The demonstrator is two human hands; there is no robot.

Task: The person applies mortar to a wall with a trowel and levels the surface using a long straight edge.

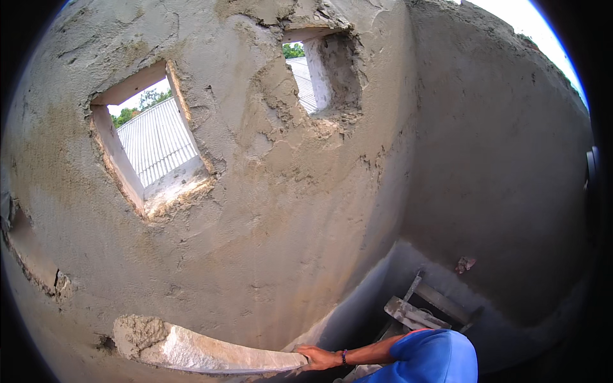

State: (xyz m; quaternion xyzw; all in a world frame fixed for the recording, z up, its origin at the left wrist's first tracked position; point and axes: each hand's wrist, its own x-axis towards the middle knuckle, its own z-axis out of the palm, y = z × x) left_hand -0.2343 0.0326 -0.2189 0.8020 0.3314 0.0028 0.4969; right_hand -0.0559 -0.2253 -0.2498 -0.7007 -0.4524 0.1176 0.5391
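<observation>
My right hand, with a dark band at its wrist, is closed around the right end of a long pale bar. The bar lies along the foot of the picture, close against the plastered wall, and looks bent by the lens. Rough grey mortar crusts its left end. Whether it is a loose board or part of the wall I cannot tell. A blue sleeve covers the upper part of my right arm. No part of my left hand shows.
Two square openings, a left one and a right one, pierce the wall; corrugated roofing shows outside. A second wall meets it at the right. Below, in shadow, stands a wooden frame. A broken lump lies nearby.
</observation>
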